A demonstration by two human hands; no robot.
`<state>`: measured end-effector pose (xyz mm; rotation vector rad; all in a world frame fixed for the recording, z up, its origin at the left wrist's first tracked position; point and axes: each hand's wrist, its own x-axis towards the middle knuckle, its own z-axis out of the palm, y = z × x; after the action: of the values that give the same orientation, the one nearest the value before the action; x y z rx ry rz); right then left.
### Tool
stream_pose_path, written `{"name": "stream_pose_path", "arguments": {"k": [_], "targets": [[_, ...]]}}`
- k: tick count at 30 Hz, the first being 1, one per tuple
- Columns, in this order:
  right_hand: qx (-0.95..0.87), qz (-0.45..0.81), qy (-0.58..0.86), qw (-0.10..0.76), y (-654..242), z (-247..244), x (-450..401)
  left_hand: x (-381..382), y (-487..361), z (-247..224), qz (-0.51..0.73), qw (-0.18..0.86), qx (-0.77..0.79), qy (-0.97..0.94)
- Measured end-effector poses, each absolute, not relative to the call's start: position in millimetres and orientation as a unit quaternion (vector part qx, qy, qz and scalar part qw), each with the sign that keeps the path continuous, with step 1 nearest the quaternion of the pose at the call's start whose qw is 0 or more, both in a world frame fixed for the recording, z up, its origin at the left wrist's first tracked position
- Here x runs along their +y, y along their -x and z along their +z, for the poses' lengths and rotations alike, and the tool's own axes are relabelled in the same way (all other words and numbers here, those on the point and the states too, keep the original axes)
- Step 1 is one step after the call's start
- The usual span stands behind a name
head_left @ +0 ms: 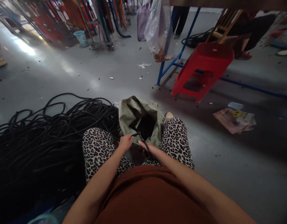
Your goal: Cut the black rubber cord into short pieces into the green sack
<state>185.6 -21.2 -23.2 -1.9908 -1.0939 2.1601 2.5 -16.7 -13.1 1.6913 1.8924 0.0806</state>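
Observation:
My left hand (126, 142) is closed on a black cord (135, 134), whose short end points over the near rim of an open, pale green woven sack (125, 116). My right hand (149, 148) is closed just right of it, with a black curved piece (146, 145) arching across it. Whether this is a tool's handle or a bend of cord I cannot tell. The sack stands between my knees, with dark pieces (145, 126) inside, too shadowed to make out singly. To the left, a large tangled heap of black cord (71, 121) spreads over the floor.
Ahead to the right stands a red plastic stool (204, 67) by a blue-legged table (166, 60). A clear plastic bag (158, 29) hangs from that table. A printed plastic packet (235, 119) lies on the floor at right. A light blue basket (81, 38) stands further back.

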Motion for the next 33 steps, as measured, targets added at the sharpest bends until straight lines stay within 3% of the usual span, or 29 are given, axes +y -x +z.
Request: {"name": "stream_pose_path", "arguments": {"k": [11,33], "targets": [[-0.404,0.651,0.643,-0.007,-185.7,-0.7,-17.5,-19.4,-4.5,-14.5,0.023,0.300,0.686,-0.662],[-0.405,0.647,0.646,0.005,-187.2,-2.5,-20.2,-19.4,-7.4,-1.6,-0.027,0.308,0.654,-0.690]]}}
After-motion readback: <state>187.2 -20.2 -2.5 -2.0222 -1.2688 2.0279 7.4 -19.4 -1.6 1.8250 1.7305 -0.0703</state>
